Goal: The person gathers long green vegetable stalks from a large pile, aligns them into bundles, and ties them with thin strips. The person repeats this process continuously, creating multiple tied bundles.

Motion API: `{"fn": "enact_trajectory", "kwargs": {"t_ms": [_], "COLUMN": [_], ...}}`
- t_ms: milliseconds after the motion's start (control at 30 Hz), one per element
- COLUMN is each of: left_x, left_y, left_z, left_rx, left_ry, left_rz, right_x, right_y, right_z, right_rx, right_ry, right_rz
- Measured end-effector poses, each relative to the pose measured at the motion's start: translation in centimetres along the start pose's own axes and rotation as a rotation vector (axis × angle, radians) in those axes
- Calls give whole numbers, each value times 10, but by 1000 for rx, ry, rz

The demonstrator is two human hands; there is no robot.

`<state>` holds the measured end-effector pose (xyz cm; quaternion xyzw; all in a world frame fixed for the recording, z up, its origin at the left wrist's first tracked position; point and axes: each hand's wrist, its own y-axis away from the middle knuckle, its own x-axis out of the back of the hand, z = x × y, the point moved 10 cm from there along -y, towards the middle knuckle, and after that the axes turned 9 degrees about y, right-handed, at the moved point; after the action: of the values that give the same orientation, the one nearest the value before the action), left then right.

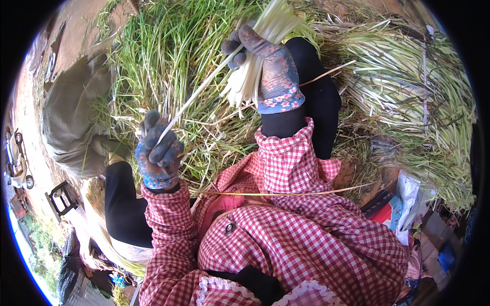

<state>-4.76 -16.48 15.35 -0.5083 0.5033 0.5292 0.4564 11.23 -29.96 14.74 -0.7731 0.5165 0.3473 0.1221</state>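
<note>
My left hand [159, 149], in a blue patterned glove with grey fingers, is closed around the lower end of one long pale stalk [201, 88]. The stalk slants up to my right hand [271, 69], where its upper part passes by the fingertips. A bunch of white-stemmed, chive-like greens [245, 82] is gripped in that right hand, cut ends towards me and leaves pointing away. Beneath both hands spreads a loose heap of long green leaves [164, 57] mixed with dry straw-coloured pieces.
At the right lies a large pile of pale-stemmed greens [398, 80]. A grey-green sack [76, 118] bulges at the left, near my dark-trousered knee [122, 199]. A thin dry strip [291, 194] crosses before my checked jacket. Plastic packaging [407, 206] sits at lower right.
</note>
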Motion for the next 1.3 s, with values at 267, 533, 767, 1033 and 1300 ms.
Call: {"fn": "enact_trajectory", "kwargs": {"t_ms": [267, 533, 767, 1033, 1300], "left_x": [-10, -67, 46, 164, 40], "left_y": [8, -48, -83, -120, -51], "left_z": [34, -46, 62, 141, 70], "left_rx": [-70, -820, -530, -150, -439], "left_ry": [-1495, -1940, -1593, -2244, -678], "left_rz": [396, -99, 271, 661, 239], "right_x": [4, -17, -6, -22, -31], "right_y": [0, -1, 8, 22, 4], "right_z": [5, 15, -34, -64, -7], "right_rx": [-7, 12, 172, 397, 200], "right_ry": [38, 141, -84, -313, -346], "right_rz": [20, -14, -37, -275, -217]}}
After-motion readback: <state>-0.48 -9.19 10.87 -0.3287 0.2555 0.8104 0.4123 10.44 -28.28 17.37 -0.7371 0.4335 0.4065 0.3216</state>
